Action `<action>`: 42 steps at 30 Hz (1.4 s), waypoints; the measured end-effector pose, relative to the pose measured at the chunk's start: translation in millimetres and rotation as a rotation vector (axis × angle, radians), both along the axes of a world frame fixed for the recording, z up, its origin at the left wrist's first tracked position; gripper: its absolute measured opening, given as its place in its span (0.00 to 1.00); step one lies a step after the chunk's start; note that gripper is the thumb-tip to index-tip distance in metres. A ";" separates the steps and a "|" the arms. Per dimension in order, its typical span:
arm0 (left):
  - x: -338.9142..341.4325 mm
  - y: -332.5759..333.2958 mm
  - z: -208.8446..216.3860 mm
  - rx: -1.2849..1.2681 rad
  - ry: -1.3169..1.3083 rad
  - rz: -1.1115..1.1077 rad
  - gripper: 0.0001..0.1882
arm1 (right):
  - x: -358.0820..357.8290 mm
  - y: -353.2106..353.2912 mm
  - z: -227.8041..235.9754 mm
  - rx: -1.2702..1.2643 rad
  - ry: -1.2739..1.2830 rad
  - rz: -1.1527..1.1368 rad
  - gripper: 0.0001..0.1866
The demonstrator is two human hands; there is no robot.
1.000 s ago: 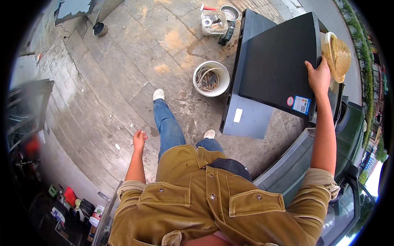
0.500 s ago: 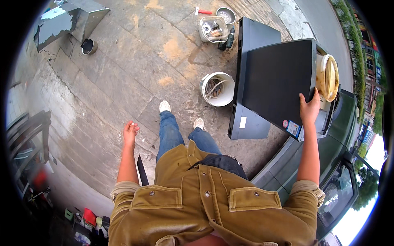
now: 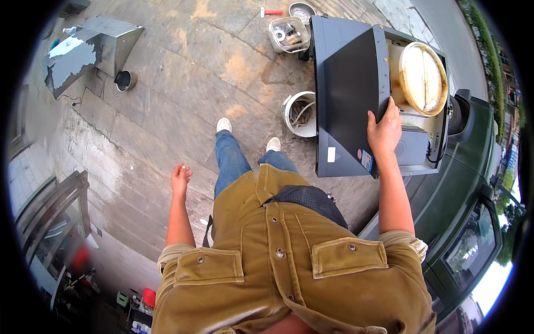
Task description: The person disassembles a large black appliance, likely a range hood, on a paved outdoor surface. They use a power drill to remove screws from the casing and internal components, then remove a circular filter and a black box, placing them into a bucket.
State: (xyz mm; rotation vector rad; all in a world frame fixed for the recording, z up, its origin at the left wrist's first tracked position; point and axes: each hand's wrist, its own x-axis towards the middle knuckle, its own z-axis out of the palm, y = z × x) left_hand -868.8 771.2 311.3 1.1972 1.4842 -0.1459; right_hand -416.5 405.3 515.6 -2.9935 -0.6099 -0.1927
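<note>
A large dark grey range hood (image 3: 349,83) stands on the pavement to my right, its back side with a round, yellowed fan housing (image 3: 424,79) turned up toward me. My right hand (image 3: 385,131) grips the long edge of the hood's black panel, just below the fan housing; the fingertips lie along the metal flange. Free of the hood, my left hand (image 3: 180,179) hangs low on the left with its fingers curled. A small white speck shows at its fingertips, too small to name.
Beyond the hood lie a white bucket (image 3: 300,114) with hose and parts, a clear tub (image 3: 288,34) of hardware, a metal bowl (image 3: 302,11) and a red-handled scraper (image 3: 271,12). A green car (image 3: 453,183) stands close on the right. A peeling metal casing (image 3: 75,58) sits far left.
The hood has tipped leftward, so its black panel looks narrower and the fan housing faces me more. My right hand has moved left with it. The left hand stays low and curled.
</note>
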 end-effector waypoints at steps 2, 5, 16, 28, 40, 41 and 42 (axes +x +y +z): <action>-3.4 28.9 -0.9 0.016 0.005 -0.053 0.24 | -9.2 15.4 -4.2 -0.011 -0.013 0.028 0.34; -5.5 78.9 2.1 0.028 -0.005 -0.089 0.23 | -26.4 38.6 -21.0 -0.020 -0.024 0.017 0.34; -47.4 195.9 20.2 0.022 0.026 -0.084 0.23 | -76.8 115.9 -56.5 -0.037 0.021 -0.010 0.34; 63.9 235.1 -0.3 0.001 0.066 -0.372 0.21 | -64.7 105.1 -31.0 0.165 0.155 -0.265 0.35; 277.7 220.6 51.5 0.124 -0.142 -0.690 0.22 | -89.7 5.4 61.7 0.893 -0.190 -0.500 0.23; 295.4 212.4 55.0 0.120 -0.153 -0.691 0.22 | -90.7 -19.7 57.8 0.963 -0.280 -0.568 0.22; 309.8 206.3 57.5 0.126 -0.174 -0.720 0.22 | -90.4 -41.4 54.2 1.082 -0.339 -0.638 0.21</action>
